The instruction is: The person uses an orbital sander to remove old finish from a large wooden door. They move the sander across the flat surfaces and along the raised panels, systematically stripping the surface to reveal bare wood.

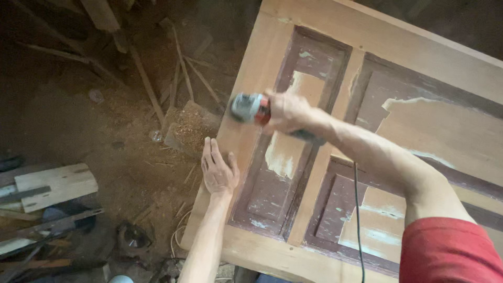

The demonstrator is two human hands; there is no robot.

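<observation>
Red sleeve (pixel 450 251) up close; right hand (pixel 285 111) wrapped tight around grinder (pixel 250 109), left hand (pixel 218 170) flat, fingers together, pressing door (pixel 398 47).

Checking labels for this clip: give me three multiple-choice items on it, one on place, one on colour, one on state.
1. Where does the left hand rest?
A. on the door's edge frame
B. on the floor
C. on the cord

2. What colour is the old paint in the door's sunken panels?
A. bright green
B. dark reddish-brown
C. blue

3. What is the state of the right hand?
A. empty and open
B. flat on the door
C. closed around a power sander

Answers: 1 A, the palm lies flat on the bare wood of the frame. 2 B, worn reddish-brown patches remain beside bare wood. 3 C, the fingers wrap the tool's body.
</observation>
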